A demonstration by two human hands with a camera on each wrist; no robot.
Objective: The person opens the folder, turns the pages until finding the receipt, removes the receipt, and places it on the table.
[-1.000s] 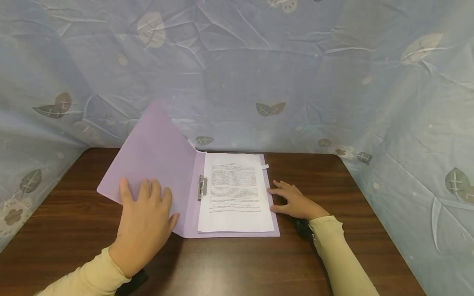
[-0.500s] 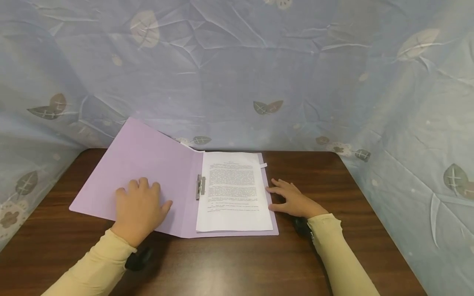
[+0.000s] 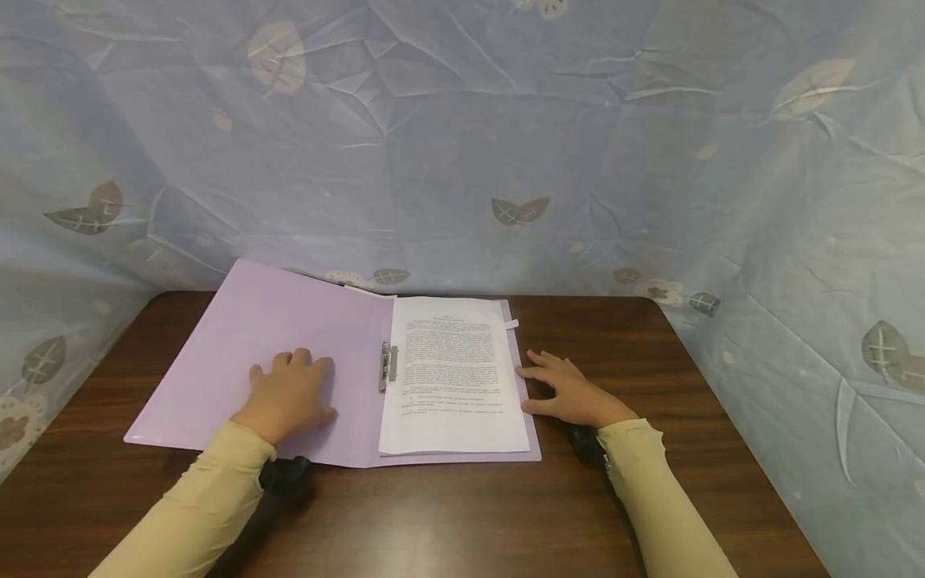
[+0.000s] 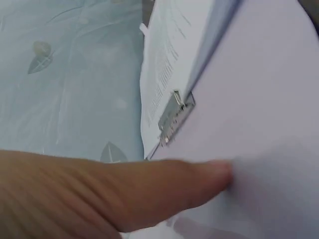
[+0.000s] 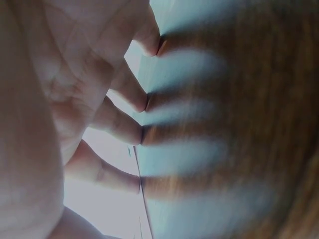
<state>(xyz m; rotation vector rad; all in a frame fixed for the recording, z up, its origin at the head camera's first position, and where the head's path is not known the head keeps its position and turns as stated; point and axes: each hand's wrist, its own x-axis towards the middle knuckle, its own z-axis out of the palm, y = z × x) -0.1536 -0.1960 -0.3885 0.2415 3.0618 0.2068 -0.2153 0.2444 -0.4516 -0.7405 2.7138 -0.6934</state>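
Note:
A purple file folder (image 3: 217, 361) lies spread open on the table, its left cover slightly raised at the far corner. Printed sheets (image 3: 455, 377) rest on its right side, next to a metal clip (image 3: 385, 367) near the spine. My left hand (image 3: 289, 397) touches the inside of the left cover with spread fingers; its thumb (image 4: 194, 181) meets the purple surface in the left wrist view. My right hand (image 3: 574, 391) rests at the folder's right edge, fingertips on the table in the right wrist view. Neither hand grips anything.
The dark wooden table (image 3: 433, 514) extends in front of and to the right of the folder. A patterned grey-blue cloth (image 3: 448, 160) hangs behind the table and along its sides. A small white tab (image 3: 511, 324) sticks out from the folder's right edge.
The left cover has swung down to the left, from steeply raised to nearly flat, with my left hand following it and moving onto it. My right hand has stayed in place.

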